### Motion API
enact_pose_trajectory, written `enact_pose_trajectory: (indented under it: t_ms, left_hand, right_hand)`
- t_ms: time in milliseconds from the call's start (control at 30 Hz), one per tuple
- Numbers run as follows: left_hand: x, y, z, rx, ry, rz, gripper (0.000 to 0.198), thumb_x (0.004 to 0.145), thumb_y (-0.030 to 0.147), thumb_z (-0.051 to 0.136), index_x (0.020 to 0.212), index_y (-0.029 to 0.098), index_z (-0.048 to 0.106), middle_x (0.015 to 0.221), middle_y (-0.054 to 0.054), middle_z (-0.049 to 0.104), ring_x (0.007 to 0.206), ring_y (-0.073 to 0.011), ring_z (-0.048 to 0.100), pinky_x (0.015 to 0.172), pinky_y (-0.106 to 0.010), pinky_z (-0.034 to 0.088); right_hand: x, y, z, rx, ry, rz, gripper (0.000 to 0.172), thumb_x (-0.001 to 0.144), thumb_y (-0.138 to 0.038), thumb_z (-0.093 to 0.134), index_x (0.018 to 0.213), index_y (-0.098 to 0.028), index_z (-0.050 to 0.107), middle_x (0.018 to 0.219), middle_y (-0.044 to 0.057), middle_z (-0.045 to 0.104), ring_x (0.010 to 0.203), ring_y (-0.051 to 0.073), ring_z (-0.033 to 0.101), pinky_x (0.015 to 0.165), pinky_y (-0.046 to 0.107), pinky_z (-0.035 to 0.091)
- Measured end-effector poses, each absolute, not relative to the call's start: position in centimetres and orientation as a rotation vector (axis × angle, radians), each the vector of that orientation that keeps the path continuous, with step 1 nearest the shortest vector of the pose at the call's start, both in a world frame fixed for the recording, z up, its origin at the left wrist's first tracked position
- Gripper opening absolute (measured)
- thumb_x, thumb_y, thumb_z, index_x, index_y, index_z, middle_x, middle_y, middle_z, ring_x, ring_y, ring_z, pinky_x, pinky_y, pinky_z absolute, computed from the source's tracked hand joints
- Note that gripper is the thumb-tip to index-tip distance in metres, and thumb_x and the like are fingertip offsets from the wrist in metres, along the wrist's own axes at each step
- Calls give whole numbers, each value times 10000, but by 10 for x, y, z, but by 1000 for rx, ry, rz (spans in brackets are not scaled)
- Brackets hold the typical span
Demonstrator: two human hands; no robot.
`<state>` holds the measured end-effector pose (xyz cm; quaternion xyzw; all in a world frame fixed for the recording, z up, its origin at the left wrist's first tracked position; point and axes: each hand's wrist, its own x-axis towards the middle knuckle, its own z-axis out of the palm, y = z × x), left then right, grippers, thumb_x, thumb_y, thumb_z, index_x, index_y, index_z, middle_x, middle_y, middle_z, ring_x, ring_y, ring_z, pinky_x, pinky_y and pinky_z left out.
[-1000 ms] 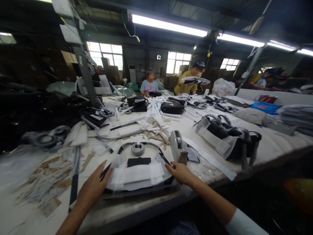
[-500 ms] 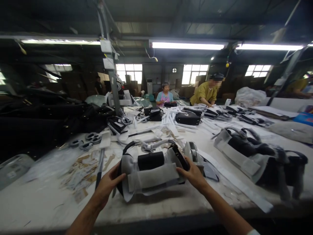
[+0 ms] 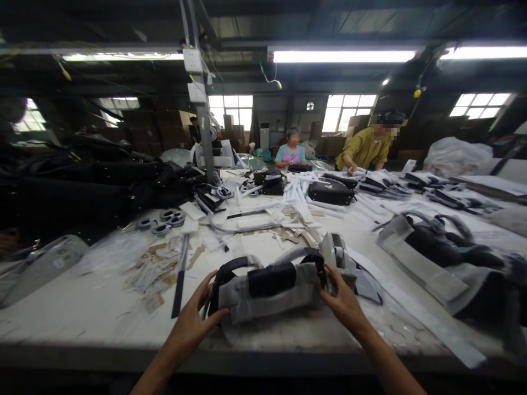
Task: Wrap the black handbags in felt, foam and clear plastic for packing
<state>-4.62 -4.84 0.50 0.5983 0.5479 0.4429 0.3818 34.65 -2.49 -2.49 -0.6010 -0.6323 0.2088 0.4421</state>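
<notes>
A black handbag (image 3: 272, 281) partly covered in thin whitish wrapping lies near the front edge of the table (image 3: 123, 329). My left hand (image 3: 202, 307) grips its left end, thumb on the front and fingers behind. On the opposite end, my right hand (image 3: 338, 296) holds the bag in the same way, its fingertips partly hidden. Both bag handles arch up behind the dark flap. Close behind my right hand stands a white tape dispenser (image 3: 335, 249), beside a flat grey piece (image 3: 368, 285).
Wrapped bags (image 3: 428, 263) lie to the right, beside a long white strip (image 3: 420, 312). Paper scraps (image 3: 158, 269) and grey rolls (image 3: 162, 221) are on the left, near heaped black bags (image 3: 69, 203). Two people work across the table around more black bags (image 3: 331, 192).
The view has tilted down and turned slightly left. The handbag now appears lower and tipped, with its front less visible. Both hands remain on its ends.
</notes>
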Motion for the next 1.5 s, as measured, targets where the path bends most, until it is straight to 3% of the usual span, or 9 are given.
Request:
enact_pose_trajectory:
  t_ms: [133,233,400,600,733,800,1000,1300,1500]
  left_hand:
    - [-38,-49,6,1673,1436,1165,609,708,413,778,1256,221,594,1329,-101,613,1277,-320,533,1109,-475,386]
    - [-32,-58,6,1671,1448,1181,597,719,432,762,1251,217,596,1269,-90,653,1222,-315,576,1068,-447,433]
    - [-26,-85,4,1667,1513,1132,529,710,376,764,1195,226,618,1161,-57,713,1090,-295,657,945,-378,527]
    - [-10,-113,-2,1719,1566,1241,503,697,388,790,1152,247,625,1072,-30,744,964,-255,713,828,-314,582]
    - [-3,-121,-4,1709,1476,1259,457,757,301,747,1188,269,600,1194,-25,710,1074,-234,682,919,-315,553]
    - [-2,-122,-5,1707,1459,1258,457,761,244,728,1196,277,592,1224,-19,696,1107,-222,667,960,-318,532]
    - [-7,-121,-10,1736,1405,1258,461,774,256,723,1209,276,575,1236,-23,689,1113,-210,664,972,-320,532]
    - [-8,-120,-8,1689,1435,1206,467,745,195,714,1188,273,590,1226,-26,694,1103,-223,671,989,-359,531]
    - [-8,-121,-6,1585,1510,1141,474,746,178,692,1184,308,567,1228,27,687,1111,-191,662,972,-297,526]
  right_hand:
    - [322,-46,-24,-1522,-1376,154,621,867,-397,553,1438,-203,402,1447,136,467,1328,308,460,1107,525,374]
    - [295,-67,-25,-1435,-1362,-28,512,923,-357,520,1408,-218,433,1437,126,467,1347,294,430,1120,528,362]
    - [276,-80,-38,-1410,-1424,83,560,935,-361,532,1458,-250,365,1517,119,360,1363,315,407,1083,556,415]
    - [277,-75,-31,-1410,-1416,163,599,930,-359,537,1483,-255,331,1518,112,364,1338,315,439,1051,546,457]
    - [255,-95,-1,-1308,-1541,-134,479,895,-236,603,1363,-270,506,1362,108,515,1294,334,473,1083,600,382]
    - [239,-105,16,-1112,-1739,-212,419,856,-132,630,1241,-297,612,1196,76,614,1201,308,545,1059,558,420]
    - [197,-100,54,-651,-2228,24,332,869,-53,573,1172,-163,652,903,75,701,815,185,646,738,307,572]
    - [207,-94,53,-552,-2255,60,226,939,-78,555,1136,-112,659,855,68,707,799,172,637,658,298,513]
    - [207,-94,49,-591,-2263,60,198,957,-96,536,1119,-100,651,849,68,693,772,164,618,642,289,488]
